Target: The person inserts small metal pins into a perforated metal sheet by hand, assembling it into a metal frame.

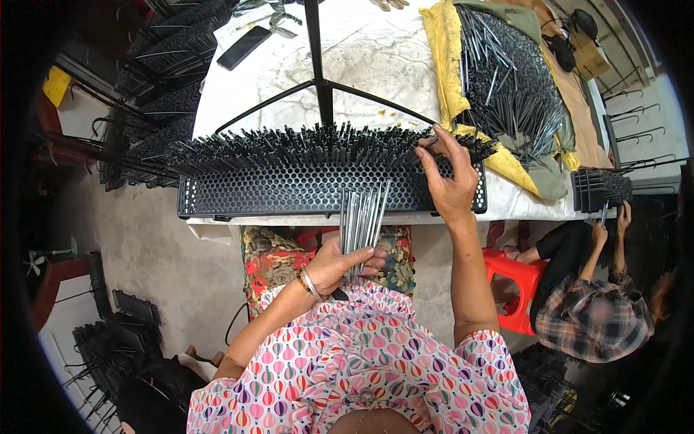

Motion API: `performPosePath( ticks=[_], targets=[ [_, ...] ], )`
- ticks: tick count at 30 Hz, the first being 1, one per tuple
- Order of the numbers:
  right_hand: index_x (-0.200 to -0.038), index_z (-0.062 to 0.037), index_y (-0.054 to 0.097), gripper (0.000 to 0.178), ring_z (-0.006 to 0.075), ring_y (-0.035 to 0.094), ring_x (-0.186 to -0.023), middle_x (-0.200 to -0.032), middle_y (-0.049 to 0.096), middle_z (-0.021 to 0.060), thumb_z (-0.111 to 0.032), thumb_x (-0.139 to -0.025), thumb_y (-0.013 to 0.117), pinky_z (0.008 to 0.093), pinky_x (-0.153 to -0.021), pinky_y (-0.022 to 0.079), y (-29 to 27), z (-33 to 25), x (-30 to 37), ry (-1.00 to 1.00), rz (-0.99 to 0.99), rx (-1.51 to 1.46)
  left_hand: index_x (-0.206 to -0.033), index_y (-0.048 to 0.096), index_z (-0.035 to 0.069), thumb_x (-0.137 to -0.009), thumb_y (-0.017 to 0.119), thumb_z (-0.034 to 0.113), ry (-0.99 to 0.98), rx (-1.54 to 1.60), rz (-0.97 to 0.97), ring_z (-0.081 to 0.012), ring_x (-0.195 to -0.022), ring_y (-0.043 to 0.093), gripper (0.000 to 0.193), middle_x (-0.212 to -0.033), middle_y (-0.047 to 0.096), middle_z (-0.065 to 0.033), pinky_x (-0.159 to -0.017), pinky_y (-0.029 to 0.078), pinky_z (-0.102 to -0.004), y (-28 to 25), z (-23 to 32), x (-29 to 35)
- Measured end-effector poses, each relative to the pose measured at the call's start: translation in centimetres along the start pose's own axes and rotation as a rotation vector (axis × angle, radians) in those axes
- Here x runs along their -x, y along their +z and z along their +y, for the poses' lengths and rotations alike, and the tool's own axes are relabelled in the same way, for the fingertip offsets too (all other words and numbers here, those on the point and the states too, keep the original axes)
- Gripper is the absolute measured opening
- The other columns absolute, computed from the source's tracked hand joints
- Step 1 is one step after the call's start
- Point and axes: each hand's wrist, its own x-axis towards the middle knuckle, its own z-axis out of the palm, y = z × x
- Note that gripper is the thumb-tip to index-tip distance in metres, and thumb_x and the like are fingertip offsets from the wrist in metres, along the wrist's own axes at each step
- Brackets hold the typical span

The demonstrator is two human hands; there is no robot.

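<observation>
A long black perforated metal panel point(289, 194) lies across the near edge of the cloth-covered table. Dense rows of thin dark strips point(289, 150) stand along its far part, while bare holes show along the near part. My left hand point(329, 266) is closed around a bundle of thin silvery metal strips point(363, 210), held upright just in front of the panel. At the right end of the panel, my right hand point(455, 184) has thumb and fingertips bent together among the standing strips. Whatever is between those fingertips is too small to make out.
A black forked metal frame point(323, 83) rises behind the panel. An open yellow-edged sack point(442, 61) of loose strips lies at back right; a phone point(244, 48) is at back left. A person point(596, 318) works at right, near a red stool point(517, 289).
</observation>
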Motion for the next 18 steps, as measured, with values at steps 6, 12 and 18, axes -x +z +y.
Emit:
performPosePath(
  ticks=[6,12,18],
  targets=[
    [-0.104,-0.0044,0.064,0.03,0.0223,0.059,-0.084,-0.094,0.065,0.0086,0.0,-0.074,0.068,0.0327,-0.076,0.045,-0.2,0.1,-0.3,-0.255,-0.11,0.213,-0.112,0.052,-0.002,-0.088,0.057,0.009,0.009,-0.007,-0.023,-0.0214,-0.089,0.064,0.027,-0.101,0.063,-0.0163,-0.072,0.055,-0.0297,0.1,0.0,0.0],
    [-0.101,-0.0024,0.063,0.027,0.0238,0.059,-0.077,-0.091,0.063,0.0102,-0.005,-0.074,0.069,0.0321,-0.067,0.046,-0.6,-1.4,0.8,-0.089,-0.042,0.093,-0.115,0.052,-0.002,-0.087,0.059,0.009,0.03,-0.019,0.004,-0.0207,-0.089,0.064,0.031,-0.1,0.064,-0.0142,-0.074,0.054,-0.0307,0.0,-0.2,0.1],
    [-0.118,0.0002,0.053,0.035,0.0087,0.059,-0.07,-0.088,0.066,0.0078,-0.009,-0.085,0.062,0.0204,-0.06,0.046,-0.1,-3.2,3.6,0.605,-0.356,-0.45,-0.116,0.051,-0.002,-0.087,0.059,0.009,0.058,-0.06,-0.09,-0.0203,-0.09,0.064,0.032,-0.1,0.064,-0.0142,-0.074,0.054,-0.0305,0.7,0.4,0.4]
  ],
)
